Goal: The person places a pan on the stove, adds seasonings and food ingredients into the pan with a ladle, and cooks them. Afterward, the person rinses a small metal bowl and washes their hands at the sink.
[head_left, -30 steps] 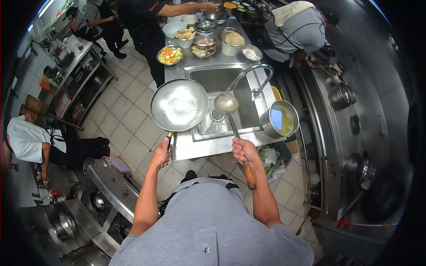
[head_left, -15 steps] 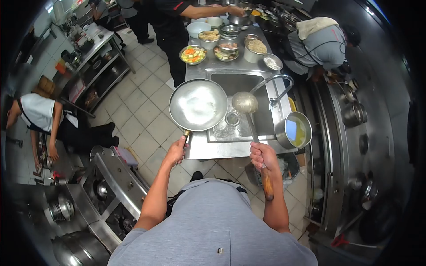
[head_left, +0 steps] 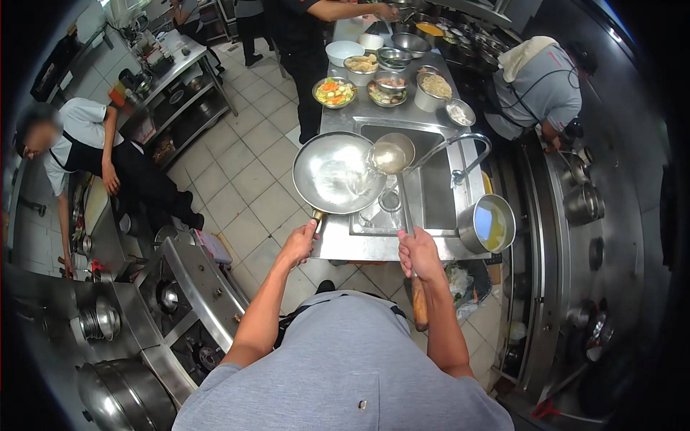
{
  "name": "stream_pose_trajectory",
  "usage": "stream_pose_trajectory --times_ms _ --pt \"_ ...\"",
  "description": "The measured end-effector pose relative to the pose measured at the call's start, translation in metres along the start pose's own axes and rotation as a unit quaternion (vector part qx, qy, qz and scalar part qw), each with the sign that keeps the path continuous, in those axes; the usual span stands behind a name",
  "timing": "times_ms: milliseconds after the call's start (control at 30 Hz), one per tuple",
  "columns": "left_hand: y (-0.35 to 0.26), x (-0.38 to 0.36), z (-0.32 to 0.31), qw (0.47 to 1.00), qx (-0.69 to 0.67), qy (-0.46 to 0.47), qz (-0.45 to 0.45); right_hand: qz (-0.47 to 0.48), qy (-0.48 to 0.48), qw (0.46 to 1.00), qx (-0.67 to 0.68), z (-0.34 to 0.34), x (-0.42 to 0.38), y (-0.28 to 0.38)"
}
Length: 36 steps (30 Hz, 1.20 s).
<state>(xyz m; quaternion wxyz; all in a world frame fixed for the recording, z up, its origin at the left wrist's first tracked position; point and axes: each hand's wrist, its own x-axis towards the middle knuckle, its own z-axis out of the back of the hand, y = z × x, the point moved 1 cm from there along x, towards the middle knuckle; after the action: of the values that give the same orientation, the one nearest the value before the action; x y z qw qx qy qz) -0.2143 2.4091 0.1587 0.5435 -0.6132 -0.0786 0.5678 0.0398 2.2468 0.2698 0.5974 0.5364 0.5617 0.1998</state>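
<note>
Head view: my left grip [head_left: 299,243] clasps a pan [head_left: 334,174] over the counter's [head_left: 384,249] left edge, my right grip [head_left: 422,256] a ladle [head_left: 390,155]. One shirt's [head_left: 533,97] mark blurs.

In front of you is a steel counter [head_left: 359,248], with a sink [head_left: 440,197] let into its near half. A tap [head_left: 458,177] rises at the right edge. By the near right corner you have a pot [head_left: 487,224] of yellowish liquid.

Past the sink, at the left edge, you see a vegetable bowl [head_left: 333,93], then a white bowl [head_left: 343,50] farther up. Just right of these are a tub [head_left: 361,70] of pale yellow pieces and a small white tub [head_left: 371,42]. Mid-counter stand a mixed bowl [head_left: 387,98] and two steel bowls [head_left: 412,44]. Toward the right edge are a noodle tub [head_left: 431,102] and, nearer you, a bowl of white stuff [head_left: 460,113] too small to identify.
</note>
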Motion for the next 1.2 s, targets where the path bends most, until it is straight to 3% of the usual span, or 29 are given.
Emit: stream_pose_trajectory --times_ms 167,200,233,433,533,567,600,633,733,767,833,1000,1200 --pt "0.002 0.002 -0.003 1.0 0.007 -0.003 0.009 0.022 -0.063 0.979 -0.192 -0.003 -0.009 -0.002" --pt "0.005 0.001 -0.003 1.0 0.009 -0.002 0.009 0.182 -0.11 0.93 -0.301 -0.004 -0.008 -0.008" --pt "0.006 0.002 -0.003 1.0 0.014 -0.007 0.006 0.336 -0.153 0.84 -0.397 -0.003 -0.009 -0.011" --pt "0.003 0.002 -0.001 1.0 0.02 -0.016 0.007 0.261 -0.204 0.852 -0.406 0.013 -0.032 -0.018" --pt "0.003 0.011 -0.011 0.999 0.034 -0.01 -0.001 0.327 -0.209 0.834 -0.391 0.038 -0.035 -0.051" --pt "0.012 0.012 -0.005 0.999 0.045 -0.018 -0.002 0.193 -0.194 0.934 -0.229 0.047 -0.038 -0.061" --pt "0.018 0.012 -0.005 0.998 0.064 -0.007 -0.028 0.04 -0.148 0.986 -0.064 0.055 -0.039 -0.075" --pt "0.02 0.016 -0.007 0.995 0.082 -0.013 -0.05 0.022 -0.087 0.983 0.158 0.066 -0.03 -0.091" --pt "0.013 0.006 -0.004 0.996 0.071 -0.043 -0.043 -0.086 -0.086 0.96 0.251 0.072 -0.017 -0.08" --pt "0.005 -0.005 -0.001 0.998 0.055 -0.019 -0.037 -0.113 -0.041 0.935 0.334 0.079 -0.014 -0.085" --pt "0.004 -0.005 -0.002 0.998 0.045 -0.014 -0.04 -0.106 0.009 0.906 0.41 0.091 0.004 -0.095" --pt "0.006 -0.003 0.0 0.997 0.077 -0.022 -0.02 -0.142 0.02 0.891 0.431 0.095 0.029 -0.109" --pt "0.008 -0.002 -0.002 0.998 0.055 -0.015 -0.012 -0.127 0.052 0.905 0.404 0.087 0.036 -0.105"
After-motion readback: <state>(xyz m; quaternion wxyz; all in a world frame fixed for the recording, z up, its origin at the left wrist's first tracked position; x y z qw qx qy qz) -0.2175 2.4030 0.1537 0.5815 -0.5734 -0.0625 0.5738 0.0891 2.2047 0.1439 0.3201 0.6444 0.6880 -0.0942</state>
